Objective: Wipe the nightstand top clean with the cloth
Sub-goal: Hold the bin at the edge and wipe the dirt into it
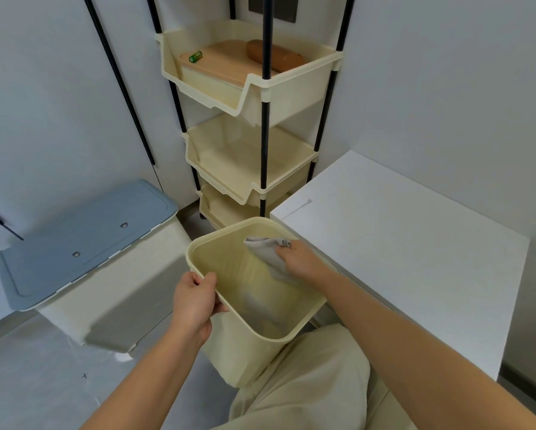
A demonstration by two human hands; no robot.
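Gripping the near-left rim of a cream plastic bin, the left hand has its thumb over the top edge and its fingers curled under the outside wall. The bin sits tilted, its mouth turned up toward the camera, with its lower part resting against the person's beige trouser leg.

The right hand reaches in over the bin's far-right edge and pinches a grey cloth. The cloth is bunched at the fingertips and hangs down along the inside wall. More crumpled grey fabric lies at the bottom of the bin, and whether it is part of the same cloth is unclear.

Just to the right of the bin stands the white nightstand, with its flat top in view and one corner close to the right hand. The cloth is not touching it.

Behind the bin rises a rack of black poles carrying stacked cream trays. The top tray holds a box with a wooden lid. On the lid lie a small green cylinder and a brown roll-shaped case.

To the left, a cream container with a blue-grey lid stands on the grey floor, near the left hand but apart from the bin.
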